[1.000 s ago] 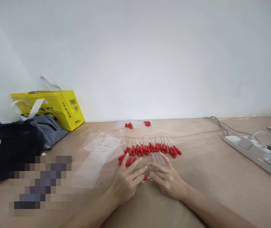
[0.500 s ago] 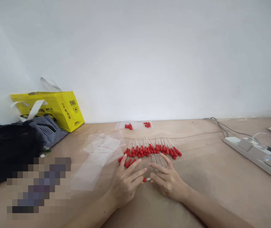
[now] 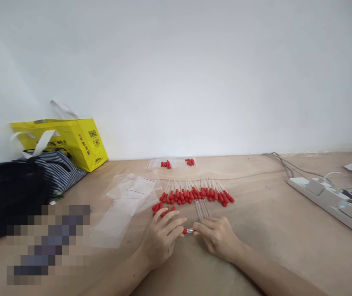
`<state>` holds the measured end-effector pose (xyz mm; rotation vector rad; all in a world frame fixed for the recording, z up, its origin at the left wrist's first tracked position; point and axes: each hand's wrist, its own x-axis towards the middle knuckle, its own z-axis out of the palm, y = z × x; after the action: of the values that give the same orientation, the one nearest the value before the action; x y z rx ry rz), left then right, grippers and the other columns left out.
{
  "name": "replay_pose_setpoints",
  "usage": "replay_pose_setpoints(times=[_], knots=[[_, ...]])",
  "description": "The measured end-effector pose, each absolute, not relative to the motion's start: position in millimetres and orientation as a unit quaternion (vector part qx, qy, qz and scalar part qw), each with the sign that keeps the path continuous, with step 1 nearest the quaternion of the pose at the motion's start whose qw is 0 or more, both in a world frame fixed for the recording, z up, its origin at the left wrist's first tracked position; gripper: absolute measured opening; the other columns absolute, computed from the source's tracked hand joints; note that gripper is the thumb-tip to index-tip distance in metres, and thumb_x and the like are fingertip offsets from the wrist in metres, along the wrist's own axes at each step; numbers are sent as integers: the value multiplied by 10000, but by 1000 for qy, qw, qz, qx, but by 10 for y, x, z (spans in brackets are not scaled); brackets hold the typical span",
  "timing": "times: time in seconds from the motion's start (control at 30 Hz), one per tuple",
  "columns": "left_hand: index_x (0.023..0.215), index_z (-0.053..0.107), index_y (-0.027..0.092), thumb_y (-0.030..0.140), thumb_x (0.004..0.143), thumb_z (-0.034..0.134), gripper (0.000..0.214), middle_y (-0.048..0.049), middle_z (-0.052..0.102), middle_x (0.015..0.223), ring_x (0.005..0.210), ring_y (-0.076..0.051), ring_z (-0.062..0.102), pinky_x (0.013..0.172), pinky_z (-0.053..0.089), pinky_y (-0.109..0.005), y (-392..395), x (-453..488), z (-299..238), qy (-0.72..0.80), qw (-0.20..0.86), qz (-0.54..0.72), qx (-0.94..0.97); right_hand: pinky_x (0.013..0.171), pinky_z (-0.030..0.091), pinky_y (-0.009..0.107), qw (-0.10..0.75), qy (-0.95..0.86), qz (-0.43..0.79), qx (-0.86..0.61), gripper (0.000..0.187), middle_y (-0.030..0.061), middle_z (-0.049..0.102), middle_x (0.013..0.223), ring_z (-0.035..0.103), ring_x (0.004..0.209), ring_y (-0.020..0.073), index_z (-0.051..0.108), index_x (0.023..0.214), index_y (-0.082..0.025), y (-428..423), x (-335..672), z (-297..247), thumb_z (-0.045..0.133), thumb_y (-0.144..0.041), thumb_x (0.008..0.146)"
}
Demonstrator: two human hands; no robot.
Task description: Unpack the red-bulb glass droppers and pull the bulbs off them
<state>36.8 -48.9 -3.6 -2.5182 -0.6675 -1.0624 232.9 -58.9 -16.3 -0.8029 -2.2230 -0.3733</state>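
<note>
Between my two hands lies a dropper (image 3: 189, 231), a clear glass tube with a red rubber bulb on its left end. My left hand (image 3: 162, 236) is closed on the bulb end, most of which its fingers cover. My right hand (image 3: 217, 238) pinches the glass tube, its fingers now drawn together. Just beyond my right hand lie several bare glass tubes (image 3: 201, 209). Loose red rubber bulbs (image 3: 169, 209) lie in front of my left fingers, which partly hide them. Behind these is a row of droppers with red bulbs (image 3: 191, 195), their thin tips pointing to the wall.
Clear zip bags (image 3: 117, 218) overlap on the left of the table. Another bag (image 3: 177, 163) with red-bulbed droppers lies by the wall. A yellow bag (image 3: 86, 144), a striped bag (image 3: 61, 170) and a black bag (image 3: 12, 201) stand left. A power strip (image 3: 326, 205) with cables lies right.
The fingers of my right hand have curled in from a spread pose. My left fingers have come closer together. A bit more of the dropper's glass shows between the hands.
</note>
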Motion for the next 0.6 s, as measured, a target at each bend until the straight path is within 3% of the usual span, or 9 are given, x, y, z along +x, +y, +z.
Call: replay_pose_setpoints(times=[0.6], knots=[[777,567,168,105,830,374,209,-25,659,876,830,-153,568,787,414,-323,-454,318,14,-215,173,-363,-890,455,273,211,346,-875,-46,-336,231,-13,576,572,497,482,96,576,807,-193,-575,2442,-175,349,-213,850]])
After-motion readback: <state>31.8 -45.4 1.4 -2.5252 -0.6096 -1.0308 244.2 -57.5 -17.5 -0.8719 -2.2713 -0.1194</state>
